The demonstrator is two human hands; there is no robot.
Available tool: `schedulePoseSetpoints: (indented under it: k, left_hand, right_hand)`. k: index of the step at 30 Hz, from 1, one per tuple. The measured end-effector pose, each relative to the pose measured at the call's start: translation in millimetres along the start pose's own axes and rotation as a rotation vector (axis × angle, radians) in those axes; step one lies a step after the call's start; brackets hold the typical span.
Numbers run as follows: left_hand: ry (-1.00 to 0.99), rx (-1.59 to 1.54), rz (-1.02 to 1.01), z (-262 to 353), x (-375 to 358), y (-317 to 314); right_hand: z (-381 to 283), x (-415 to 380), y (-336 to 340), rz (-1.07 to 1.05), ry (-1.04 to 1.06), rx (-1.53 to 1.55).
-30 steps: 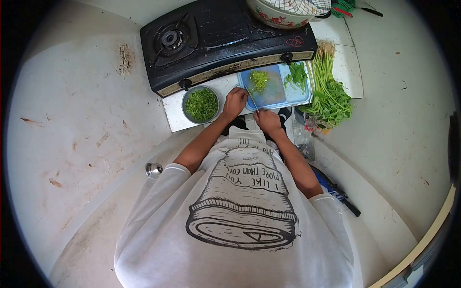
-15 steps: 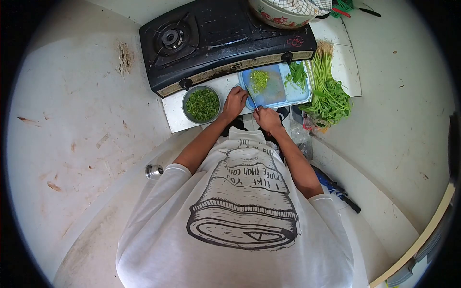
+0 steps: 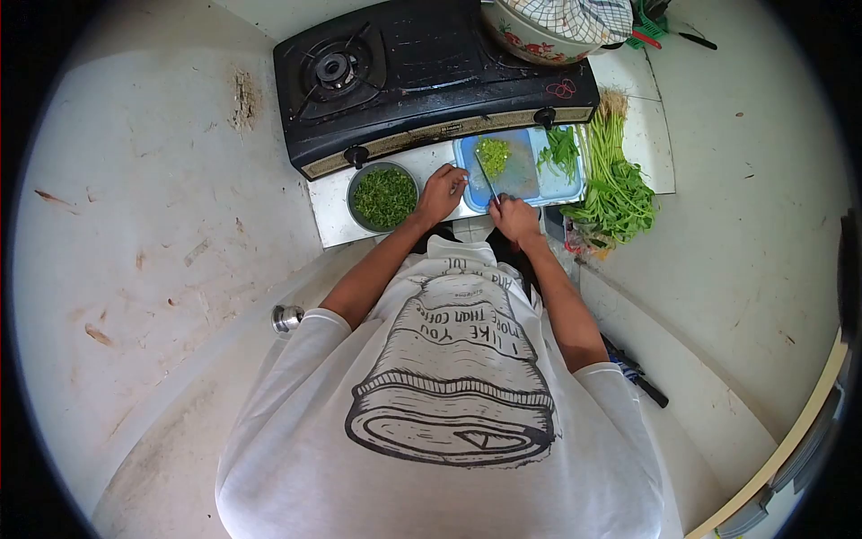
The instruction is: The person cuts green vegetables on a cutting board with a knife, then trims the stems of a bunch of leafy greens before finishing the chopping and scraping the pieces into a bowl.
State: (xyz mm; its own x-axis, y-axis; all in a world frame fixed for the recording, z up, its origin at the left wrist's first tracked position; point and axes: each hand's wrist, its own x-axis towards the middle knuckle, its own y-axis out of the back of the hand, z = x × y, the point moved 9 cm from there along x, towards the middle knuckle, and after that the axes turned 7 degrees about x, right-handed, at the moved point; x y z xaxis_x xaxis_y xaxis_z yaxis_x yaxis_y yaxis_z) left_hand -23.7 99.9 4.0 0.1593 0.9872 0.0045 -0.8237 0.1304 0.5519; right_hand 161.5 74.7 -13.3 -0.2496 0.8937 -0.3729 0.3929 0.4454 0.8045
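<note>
My right hand (image 3: 514, 218) is closed round the handle of a knife (image 3: 488, 178) at the front edge of a blue plastic tray (image 3: 523, 188). The blade points away from me, its tip beside a small heap of chopped pale-green stems (image 3: 494, 156). At the tray's left rim is my left hand (image 3: 443, 192), fingers curled together; whatever they hold is too small to make out. A round grey bowl (image 3: 354, 212) full of finely chopped greens (image 3: 386, 197) stands left of that hand. Loose green leaves (image 3: 561, 153) lie at the tray's right end.
Behind the tray stands a black two-burner gas stove (image 3: 431, 63), carrying a floral pot (image 3: 530, 40) partly covered by a checked cloth (image 3: 579, 18). A bunch of leafy green stalks (image 3: 620, 180) lies to the right. Below hangs or lies a dark-handled object (image 3: 651, 392).
The knife has moved from the tray's left edge to the right, its tip now at the chopped heap. My right hand has shifted slightly right. The view has moved a little.
</note>
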Motion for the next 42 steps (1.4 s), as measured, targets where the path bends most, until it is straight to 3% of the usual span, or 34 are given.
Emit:
schedulePoseSetpoints:
  k: [5, 12, 18, 25, 32, 35, 42]
  left_hand:
    - [-0.051, -0.051, -0.03, 24.5, 5.7, 9.3]
    - [-0.306, 0.144, -0.551, 63.8, -6.9, -35.9]
    - [-0.348, 0.299, -0.521, 61.9, 5.9, -45.0]
    - [-0.248, 0.412, -0.63, 48.8, 29.4, -47.7]
    - [-0.259, 0.354, -0.618, 37.8, 40.4, -47.0]
    - [-0.149, 0.184, -0.645, 44.5, 42.2, -38.6]
    - [0.048, -0.021, -0.331, 15.7, 38.6, -16.0]
  right_hand:
    - [-15.4, -7.5, 40.8, -0.047, -0.08, 0.044]
    - [2.4, -10.2, 55.6, 0.062, -0.115, -0.002]
    - [7.9, -23.9, 66.7, 0.097, -0.146, -0.013]
    - [17.6, -42.6, 75.4, 0.127, -0.173, 0.005]
    - [32.2, -60.3, 78.5, 0.079, -0.155, 0.015]
    - [44.0, -70.9, 78.4, 0.145, -0.116, 0.102]
    - [44.0, -66.4, 67.0, 0.146, -0.023, 0.15]
